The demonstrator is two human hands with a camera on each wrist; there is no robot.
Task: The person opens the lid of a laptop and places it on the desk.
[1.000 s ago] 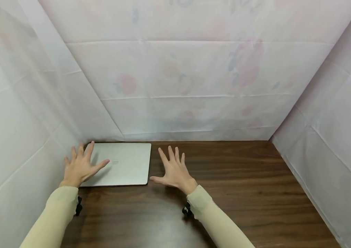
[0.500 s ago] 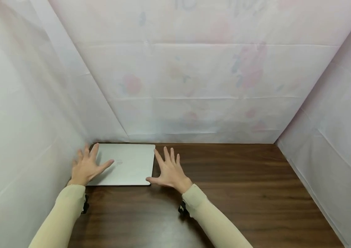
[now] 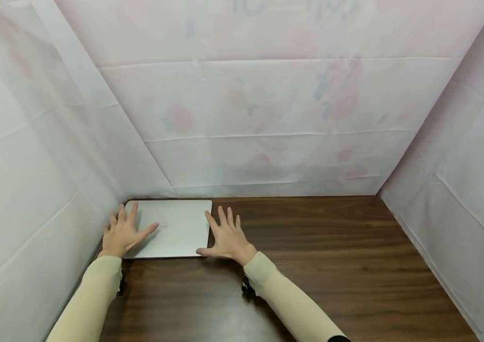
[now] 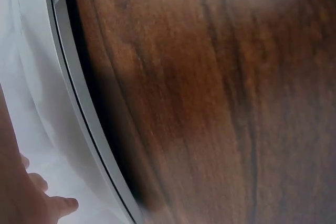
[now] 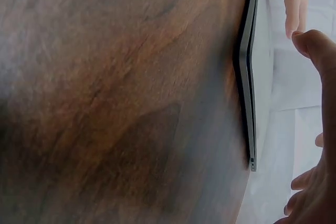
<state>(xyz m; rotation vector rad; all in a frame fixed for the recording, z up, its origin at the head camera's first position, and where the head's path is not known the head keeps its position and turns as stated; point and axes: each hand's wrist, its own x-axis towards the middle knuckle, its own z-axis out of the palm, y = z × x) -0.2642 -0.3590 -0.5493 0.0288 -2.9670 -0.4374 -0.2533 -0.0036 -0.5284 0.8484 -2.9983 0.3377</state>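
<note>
A closed silver laptop (image 3: 184,228) lies flat on the dark wood table at the back left. My left hand (image 3: 121,235) hovers over its left side with fingers spread and thumb stretched toward the lid's middle. My right hand (image 3: 229,240) is at the laptop's right edge, fingers fanned out, thumb by the front right corner. Seen from the right wrist, the laptop (image 5: 260,82) shows its thin side edges, and the right thumb (image 5: 315,48) is held above the lid. In the left wrist view the laptop's front edge (image 4: 86,114) runs beside the left hand (image 4: 31,200). Neither hand grips anything.
The wood table (image 3: 310,256) stretches to the right and front of the laptop. A pale printed cloth (image 3: 267,104) hangs along the back, with white cloth walls at the left (image 3: 32,190) and right (image 3: 469,190). The left forearm is close to the left wall.
My right hand has moved left, from beside the laptop to over its right edge. The left hand stays over the laptop's left side. The laptop keeps its place; the head view shifts slightly.
</note>
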